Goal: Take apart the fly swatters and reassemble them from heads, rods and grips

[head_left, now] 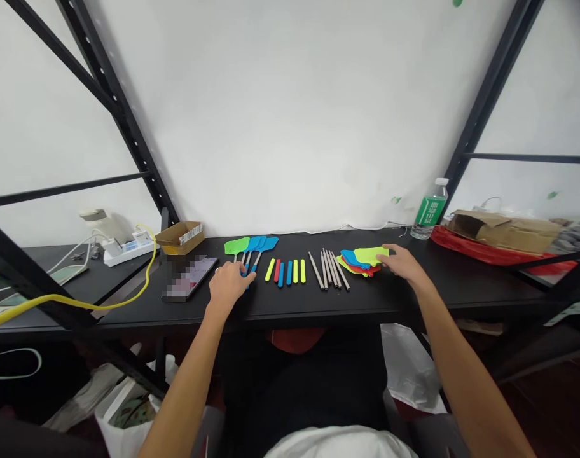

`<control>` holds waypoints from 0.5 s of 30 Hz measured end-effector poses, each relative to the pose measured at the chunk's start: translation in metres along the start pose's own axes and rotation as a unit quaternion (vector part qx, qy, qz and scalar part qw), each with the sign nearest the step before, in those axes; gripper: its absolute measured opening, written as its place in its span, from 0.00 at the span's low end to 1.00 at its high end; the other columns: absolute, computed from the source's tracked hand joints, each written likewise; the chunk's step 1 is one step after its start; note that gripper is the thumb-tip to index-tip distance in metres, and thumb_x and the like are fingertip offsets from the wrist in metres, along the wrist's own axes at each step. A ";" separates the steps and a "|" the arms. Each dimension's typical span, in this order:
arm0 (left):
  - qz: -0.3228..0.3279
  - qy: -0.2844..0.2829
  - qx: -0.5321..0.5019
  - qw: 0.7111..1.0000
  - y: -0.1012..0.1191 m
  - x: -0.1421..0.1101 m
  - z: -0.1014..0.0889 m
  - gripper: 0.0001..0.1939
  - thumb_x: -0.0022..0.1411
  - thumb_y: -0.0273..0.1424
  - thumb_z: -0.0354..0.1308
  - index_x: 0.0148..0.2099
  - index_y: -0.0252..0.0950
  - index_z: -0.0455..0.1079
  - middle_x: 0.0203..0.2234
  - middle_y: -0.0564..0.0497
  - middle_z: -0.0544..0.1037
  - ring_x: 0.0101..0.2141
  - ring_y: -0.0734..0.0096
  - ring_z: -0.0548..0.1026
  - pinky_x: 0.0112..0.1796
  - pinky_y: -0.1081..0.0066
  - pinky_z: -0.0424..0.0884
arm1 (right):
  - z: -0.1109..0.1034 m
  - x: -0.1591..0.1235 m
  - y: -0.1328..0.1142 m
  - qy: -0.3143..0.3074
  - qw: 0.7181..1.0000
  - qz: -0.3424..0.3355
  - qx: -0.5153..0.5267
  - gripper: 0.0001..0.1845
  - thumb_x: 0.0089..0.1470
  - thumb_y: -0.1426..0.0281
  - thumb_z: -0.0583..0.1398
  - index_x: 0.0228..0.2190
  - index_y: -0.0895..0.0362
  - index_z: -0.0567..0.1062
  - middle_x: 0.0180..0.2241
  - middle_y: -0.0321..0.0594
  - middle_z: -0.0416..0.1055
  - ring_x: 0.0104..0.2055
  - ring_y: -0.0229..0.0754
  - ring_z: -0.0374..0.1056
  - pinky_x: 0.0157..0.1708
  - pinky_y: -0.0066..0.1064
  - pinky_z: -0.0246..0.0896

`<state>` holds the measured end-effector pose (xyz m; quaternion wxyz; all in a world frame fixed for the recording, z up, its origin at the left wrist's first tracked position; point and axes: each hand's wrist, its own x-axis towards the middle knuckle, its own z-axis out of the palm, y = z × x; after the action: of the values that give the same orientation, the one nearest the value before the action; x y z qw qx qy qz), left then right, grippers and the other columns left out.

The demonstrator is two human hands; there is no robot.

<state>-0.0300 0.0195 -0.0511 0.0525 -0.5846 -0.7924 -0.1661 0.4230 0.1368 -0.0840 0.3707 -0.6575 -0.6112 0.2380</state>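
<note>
On the black table, several fly swatters lie side by side, blue ones (267, 243) and a green one (236, 245). My left hand (229, 281) is over their lower ends, its fingers and thumb closed about a blue handle; the hand hides the other grips. At the right, my right hand (400, 262) pinches the edge of a yellow-green swatter head (370, 256). This lies on a pile of loose heads, with a blue head (350, 257) and red ones under it. Between the hands are several metal rods (332, 270) and a row of coloured handle grips (289, 272).
A phone (191, 278) and a small cardboard box (181, 237) are at the left, near a yellow cable (149, 270) and a power strip (128, 251). A water bottle (430, 210) stands at the back right, beside cardboard (507, 232) on red plastic. Black shelf posts frame both sides.
</note>
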 end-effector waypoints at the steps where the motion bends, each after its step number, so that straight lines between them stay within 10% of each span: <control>1: 0.006 0.001 0.008 1.000 0.003 -0.001 0.000 0.17 0.58 0.46 0.57 0.40 0.39 0.76 0.43 0.39 0.78 0.45 0.47 0.75 0.39 0.62 0.69 | 0.000 0.001 0.000 -0.001 1.000 -0.003 -0.027 0.32 0.50 0.61 0.63 0.55 0.61 0.72 0.28 0.43 0.76 0.25 0.41 0.69 0.27 0.30 0.63; 15: -0.004 -0.008 0.047 0.999 0.020 -0.006 0.001 0.18 0.65 0.39 0.48 0.41 0.34 0.76 0.38 0.35 0.80 0.42 0.47 0.78 0.38 0.60 0.70 | 0.002 -0.003 -0.004 -0.006 0.987 -0.046 -0.156 0.29 0.56 0.49 0.56 0.49 0.55 0.79 0.44 0.50 0.77 0.45 0.53 0.73 0.41 0.35 0.63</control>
<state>-0.0095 0.0192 -0.0499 0.0734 -0.5793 -0.8023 -0.1240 0.4188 0.1339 -0.0825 0.2708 -0.6768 -0.6729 0.1262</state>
